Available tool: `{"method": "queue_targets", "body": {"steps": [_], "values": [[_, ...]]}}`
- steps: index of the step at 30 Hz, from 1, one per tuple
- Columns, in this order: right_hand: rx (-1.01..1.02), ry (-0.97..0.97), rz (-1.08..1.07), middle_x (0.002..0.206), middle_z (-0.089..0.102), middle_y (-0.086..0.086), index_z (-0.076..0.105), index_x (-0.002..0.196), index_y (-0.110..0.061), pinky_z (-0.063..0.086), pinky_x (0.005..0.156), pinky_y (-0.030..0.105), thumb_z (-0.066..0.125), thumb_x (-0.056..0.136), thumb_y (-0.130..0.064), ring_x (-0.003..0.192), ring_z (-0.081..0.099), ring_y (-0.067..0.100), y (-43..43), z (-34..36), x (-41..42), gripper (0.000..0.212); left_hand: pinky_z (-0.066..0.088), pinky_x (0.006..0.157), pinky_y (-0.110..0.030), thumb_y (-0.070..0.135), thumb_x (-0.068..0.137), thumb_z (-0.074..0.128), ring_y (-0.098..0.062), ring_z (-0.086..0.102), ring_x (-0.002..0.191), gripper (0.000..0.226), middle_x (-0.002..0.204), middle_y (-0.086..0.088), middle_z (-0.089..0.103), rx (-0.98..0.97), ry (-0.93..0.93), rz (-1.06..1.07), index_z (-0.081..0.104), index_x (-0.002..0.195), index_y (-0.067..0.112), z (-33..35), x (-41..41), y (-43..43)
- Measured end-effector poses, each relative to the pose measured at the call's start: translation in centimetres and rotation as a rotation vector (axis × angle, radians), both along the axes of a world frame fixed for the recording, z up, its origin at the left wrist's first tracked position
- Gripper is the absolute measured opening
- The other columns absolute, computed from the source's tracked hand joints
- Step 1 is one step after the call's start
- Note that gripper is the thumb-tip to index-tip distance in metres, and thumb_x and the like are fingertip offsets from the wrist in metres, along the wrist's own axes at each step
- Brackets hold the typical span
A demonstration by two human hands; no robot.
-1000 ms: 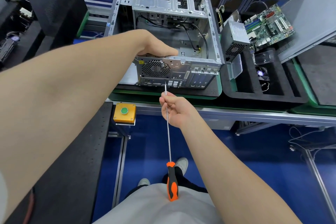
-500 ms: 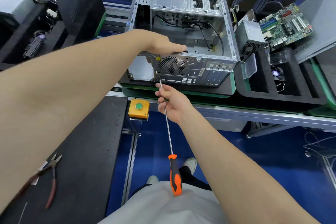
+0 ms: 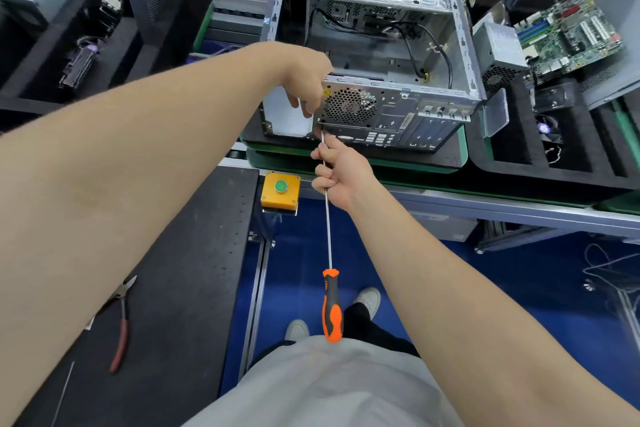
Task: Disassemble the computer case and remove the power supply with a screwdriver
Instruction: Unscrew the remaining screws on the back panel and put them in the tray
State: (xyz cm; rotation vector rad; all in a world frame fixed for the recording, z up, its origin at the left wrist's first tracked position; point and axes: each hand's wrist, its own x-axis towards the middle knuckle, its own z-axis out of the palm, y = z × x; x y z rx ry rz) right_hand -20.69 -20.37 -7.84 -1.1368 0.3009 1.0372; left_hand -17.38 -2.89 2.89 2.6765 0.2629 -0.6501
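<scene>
An open grey computer case (image 3: 381, 28) lies on its side on a black foam pad, rear panel toward me. My right hand (image 3: 341, 170) grips the thin metal shaft of a long screwdriver (image 3: 327, 236) near its tip; the orange-black handle hangs down toward my body. The tip meets the rear panel's lower left corner beside the fan grille (image 3: 349, 104). My left hand (image 3: 308, 80) reaches over that corner, fingers curled down beside the tip. A grey power supply (image 3: 498, 48) stands to the right of the case.
A green motherboard (image 3: 568, 35) rests at the far right above a black foam tray (image 3: 519, 149). A yellow box with a green button (image 3: 280, 191) sits below the case. Red-handled pliers (image 3: 121, 322) lie on the black side table at left.
The view shifted left and nearer. My left hand slid from the top edge of the rear panel down to its left corner. The screwdriver tip moved left along the panel to that corner.
</scene>
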Motion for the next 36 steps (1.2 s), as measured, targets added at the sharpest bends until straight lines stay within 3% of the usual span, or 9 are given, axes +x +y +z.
{"method": "queue_targets", "body": {"steps": [4,7,12,19,22,27,31,36], "values": [[-0.012,-0.006,-0.013,0.095,0.053,0.003,0.067,0.140,-0.020,0.022,0.044,0.020,0.050,0.112,-0.009,0.051,0.028,0.008,0.20,0.18,0.00,0.035,0.064,0.066,-0.035,-0.001,0.086,0.072,-0.019,0.076,0.077,0.038,0.098,-0.004,0.065,-0.041,0.020,0.011,0.050,0.117,0.005,-0.13,0.07,-0.01],[-0.028,-0.009,-0.021,0.097,0.054,0.004,0.067,0.141,-0.021,0.023,0.044,0.021,0.051,0.111,-0.008,0.052,0.029,0.008,0.12,0.34,-0.03,0.036,0.061,0.062,-0.031,-0.001,0.091,0.063,-0.018,0.077,0.071,0.030,0.090,-0.002,0.068,-0.074,0.008,0.028,0.048,0.116,0.003,-0.32,0.13,-0.01],[-0.031,-0.007,-0.036,0.097,0.055,0.003,0.065,0.143,-0.023,0.022,0.046,0.021,0.051,0.111,-0.008,0.051,0.029,0.008,-0.11,0.27,-0.07,0.038,0.063,0.063,-0.032,-0.001,0.091,0.059,-0.019,0.078,0.070,0.037,0.089,-0.005,0.070,-0.122,-0.002,0.075,0.046,0.125,0.000,-0.66,0.24,-0.02],[-0.020,-0.022,0.000,0.096,0.053,0.003,0.071,0.121,-0.027,0.022,0.044,0.020,0.051,0.111,-0.008,0.049,0.029,0.008,-0.18,0.39,0.15,0.030,0.064,0.070,-0.038,-0.002,0.090,0.058,-0.021,0.078,0.071,0.049,0.090,-0.008,0.071,-0.153,-0.022,0.117,0.043,0.137,-0.004,-0.87,0.22,-0.05],[-0.027,-0.020,-0.001,0.097,0.053,0.003,0.069,0.131,-0.027,0.022,0.043,0.020,0.051,0.111,-0.009,0.049,0.029,0.008,-0.04,0.33,0.21,0.033,0.064,0.066,-0.036,-0.002,0.089,0.058,-0.021,0.078,0.070,0.056,0.089,-0.008,0.070,-0.158,-0.033,0.128,0.040,0.143,-0.002,-0.89,0.18,-0.10],[-0.061,-0.053,0.011,0.097,0.055,0.003,0.065,0.144,-0.026,0.023,0.043,0.020,0.050,0.112,-0.009,0.049,0.029,0.008,0.15,0.30,0.23,0.039,0.064,0.067,-0.036,0.000,0.088,0.059,-0.018,0.077,0.067,0.050,0.084,-0.006,0.073,-0.136,-0.036,0.139,0.046,0.136,-0.002,-0.91,0.09,-0.09],[-0.029,-0.028,-0.016,0.096,0.054,0.003,0.063,0.146,-0.024,0.023,0.043,0.020,0.050,0.111,-0.009,0.051,0.029,0.008,0.30,0.16,0.10,0.039,0.060,0.058,-0.031,0.002,0.089,0.058,-0.015,0.076,0.064,0.044,0.081,-0.002,0.069,-0.111,-0.059,0.126,0.048,0.132,0.002,-0.76,-0.17,-0.30],[0.006,0.002,-0.037,0.095,0.053,0.002,0.066,0.138,-0.024,0.022,0.042,0.020,0.051,0.111,-0.009,0.050,0.027,0.008,0.33,-0.05,0.05,0.034,0.052,0.045,-0.023,0.003,0.089,0.057,-0.013,0.075,0.061,0.019,0.073,0.000,0.072,-0.070,-0.066,0.099,0.050,0.107,0.004,-0.54,-0.35,-0.28]]}}
